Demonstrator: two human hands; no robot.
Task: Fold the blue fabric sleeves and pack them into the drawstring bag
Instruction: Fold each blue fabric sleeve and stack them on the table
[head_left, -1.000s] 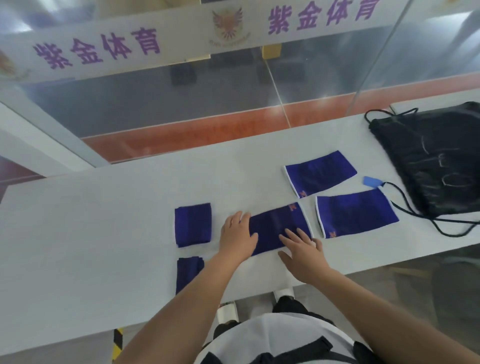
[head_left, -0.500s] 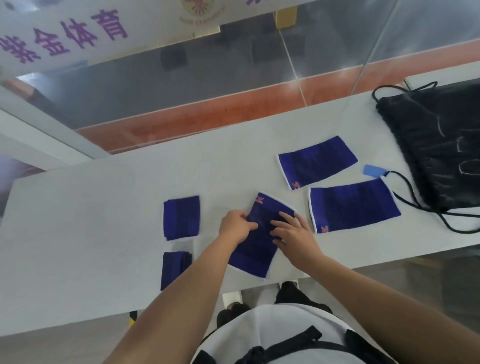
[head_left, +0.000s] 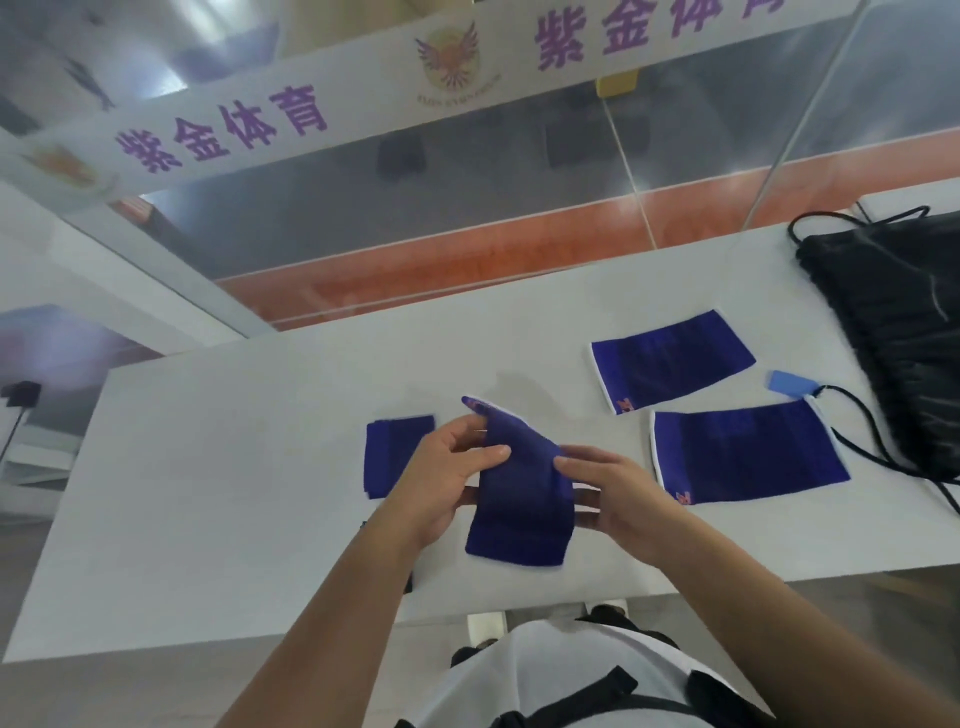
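A blue fabric sleeve (head_left: 519, 512) is lifted off the white table (head_left: 234, 467), hanging between both hands. My left hand (head_left: 441, 483) pinches its left edge and my right hand (head_left: 615, 493) grips its right edge. Behind my left hand lies a folded blue sleeve (head_left: 389, 452). Two flat unfolded sleeves lie to the right, one further back (head_left: 670, 361) and one nearer (head_left: 748, 452). The black drawstring bag (head_left: 904, 322) lies at the table's right end. My left forearm hides the second folded sleeve seen earlier.
A small light-blue tag (head_left: 790, 384) sits on the bag's black cord (head_left: 872, 447), right of the nearer flat sleeve. A glass wall with a white banner (head_left: 363, 109) stands behind the table. The table's near edge runs just in front of my body.
The sleeve lay flat under both hands, was turned lengthwise towards me, and is now raised off the table between my hands. The camera view has shifted.
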